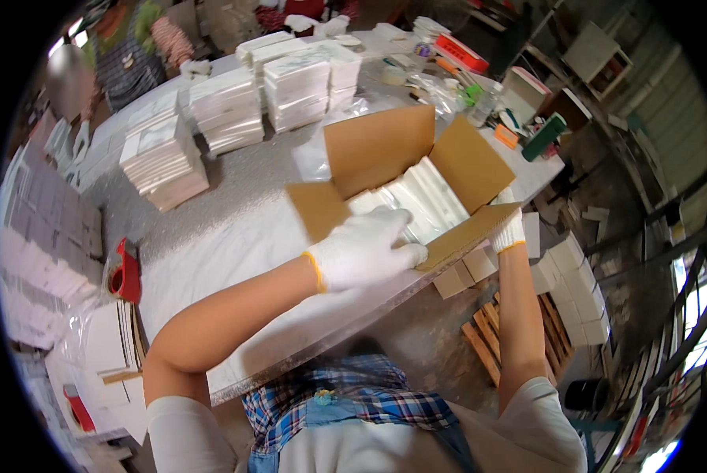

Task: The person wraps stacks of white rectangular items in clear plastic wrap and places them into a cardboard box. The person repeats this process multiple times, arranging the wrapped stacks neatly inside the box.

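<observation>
An open brown cardboard box (pixel 378 146) with its flaps spread sits at the table's near right edge. White slab-like pieces (pixel 426 197) stand in a row inside it, some under clear film. My left hand (pixel 365 248), in a white knit glove, grips the box's near left side; its fingers curl over the rim and the thumb lies apart near the front flap. Around the right outer side, my right hand (pixel 508 227), gloved too, holds the box, partly hidden behind a flap.
Stacks of white slabs (pixel 164 162) stand across the far table (pixel 211 236). A red tape dispenser (pixel 124 272) lies at left. Tools and a red tray (pixel 461 54) crowd the far right. Below right are a wooden pallet (pixel 483 347) and white boxes (pixel 574 292). Other people work across the table.
</observation>
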The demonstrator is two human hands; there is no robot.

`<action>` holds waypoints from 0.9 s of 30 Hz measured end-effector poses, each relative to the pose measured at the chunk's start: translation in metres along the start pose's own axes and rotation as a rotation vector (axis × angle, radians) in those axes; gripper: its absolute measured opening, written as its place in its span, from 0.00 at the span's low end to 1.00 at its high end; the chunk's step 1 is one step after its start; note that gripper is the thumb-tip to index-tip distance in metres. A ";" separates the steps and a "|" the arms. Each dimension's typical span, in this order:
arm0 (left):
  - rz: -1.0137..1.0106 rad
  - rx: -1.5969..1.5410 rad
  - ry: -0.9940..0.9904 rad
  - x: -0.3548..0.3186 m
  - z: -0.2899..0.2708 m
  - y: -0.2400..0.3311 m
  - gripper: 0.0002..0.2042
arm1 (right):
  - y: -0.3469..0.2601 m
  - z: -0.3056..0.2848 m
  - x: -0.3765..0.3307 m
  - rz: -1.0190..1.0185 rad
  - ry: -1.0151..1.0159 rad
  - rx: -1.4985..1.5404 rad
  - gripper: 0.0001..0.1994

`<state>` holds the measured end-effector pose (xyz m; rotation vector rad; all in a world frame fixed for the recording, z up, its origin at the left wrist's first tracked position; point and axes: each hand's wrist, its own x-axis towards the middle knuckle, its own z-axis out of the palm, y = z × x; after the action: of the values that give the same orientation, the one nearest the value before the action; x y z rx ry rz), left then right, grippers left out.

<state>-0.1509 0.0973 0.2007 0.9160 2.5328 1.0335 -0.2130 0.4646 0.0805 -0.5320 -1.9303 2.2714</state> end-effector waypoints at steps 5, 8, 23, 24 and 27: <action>0.098 0.375 -0.273 0.005 -0.017 0.014 0.28 | 0.003 -0.029 -0.006 -0.133 0.201 0.070 0.24; 0.202 0.387 -0.178 -0.004 -0.007 0.000 0.29 | -0.016 -0.027 -0.012 -0.292 0.210 0.039 0.20; 0.062 0.672 -0.178 -0.001 0.001 0.055 0.18 | -0.054 -0.003 -0.013 0.085 -0.192 -0.203 0.27; 0.067 0.792 -0.103 -0.001 0.008 0.058 0.14 | -0.047 0.005 -0.010 0.058 -0.247 -0.150 0.28; 0.133 0.909 0.009 -0.003 0.032 0.045 0.06 | -0.059 0.012 -0.013 0.031 -0.287 -0.270 0.27</action>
<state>-0.1135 0.1375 0.2097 1.2744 2.9751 -0.1750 -0.2129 0.4596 0.1417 -0.2723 -2.4013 2.2206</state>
